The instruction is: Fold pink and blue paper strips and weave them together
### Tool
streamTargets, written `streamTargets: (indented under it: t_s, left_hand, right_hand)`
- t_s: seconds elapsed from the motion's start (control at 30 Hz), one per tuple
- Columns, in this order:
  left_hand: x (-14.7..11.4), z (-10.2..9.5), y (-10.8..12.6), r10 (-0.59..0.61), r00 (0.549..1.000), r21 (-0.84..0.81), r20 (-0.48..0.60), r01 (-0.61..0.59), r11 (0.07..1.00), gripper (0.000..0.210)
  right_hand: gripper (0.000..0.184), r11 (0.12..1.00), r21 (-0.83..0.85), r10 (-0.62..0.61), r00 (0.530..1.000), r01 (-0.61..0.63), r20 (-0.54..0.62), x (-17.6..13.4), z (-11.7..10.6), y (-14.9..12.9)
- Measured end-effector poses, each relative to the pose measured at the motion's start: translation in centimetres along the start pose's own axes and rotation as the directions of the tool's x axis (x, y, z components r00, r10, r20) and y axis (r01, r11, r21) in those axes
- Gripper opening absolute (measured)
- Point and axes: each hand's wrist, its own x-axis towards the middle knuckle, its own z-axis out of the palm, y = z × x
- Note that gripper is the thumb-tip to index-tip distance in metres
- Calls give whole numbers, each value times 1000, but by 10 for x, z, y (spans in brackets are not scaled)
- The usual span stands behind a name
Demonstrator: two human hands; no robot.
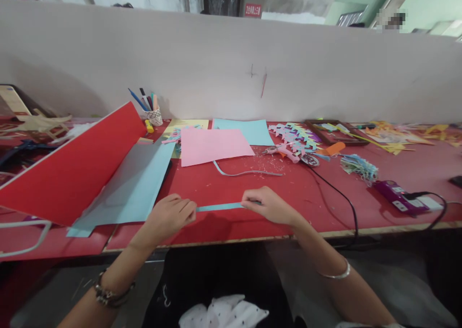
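Observation:
Between my two hands a narrow light-blue paper strip (219,206) is stretched level, just above the red table. My left hand (173,217) is closed on its left end, and my right hand (265,203) pinches the right end; a small dark tip shows by the right fingers, too little to name. Beyond the strip lies another thin, curled strip (249,173), pale blue-grey, reaching out from under a pink paper sheet (214,146). A large light-blue sheet (133,183) lies left of my left hand, partly under a leaning red board (83,164).
At the back stands a cup of pens (154,116). A pink glue gun (287,151) lies by fringed paper strips (298,136), its cable running to the table's front edge. A purple power strip (400,197) sits at the right. A pale partition (216,68) closes off the back.

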Motion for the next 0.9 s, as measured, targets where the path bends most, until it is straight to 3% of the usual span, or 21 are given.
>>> streamTargets:
  t_s: [0.13,0.3,0.43,0.53,0.63,0.77,0.9]
  left_hand:
    - [-13,-4,-11,-36,995,-13,91,38,999,33]
    - [-30,-11,-23,-233,951,-130,206,262,956,28]
    - [-17,-17,-14,-427,891,-85,156,443,893,29]
    - [10,-12,5,-302,939,-278,161,337,900,27]
    - [30,-2,19,-242,941,-400,238,322,858,29]
    - [35,2,21,-152,867,-530,474,419,738,36]
    - [38,-2,22,-165,782,-565,601,562,604,34]
  right_hand:
    - [25,996,20,85,995,-84,-54,-16,-17,13]
    - [26,992,-9,121,989,-122,-86,-30,-36,26]
    - [26,993,-30,108,992,-110,-58,-25,-37,22]
    - [27,997,-82,-8,998,13,64,-11,-28,8]
    - [26,987,-119,-94,989,108,117,-2,-22,-3]
    - [25,959,-255,-120,992,122,24,-3,-20,-8]
    - [15,906,-402,-181,980,134,-82,-2,-6,-15]
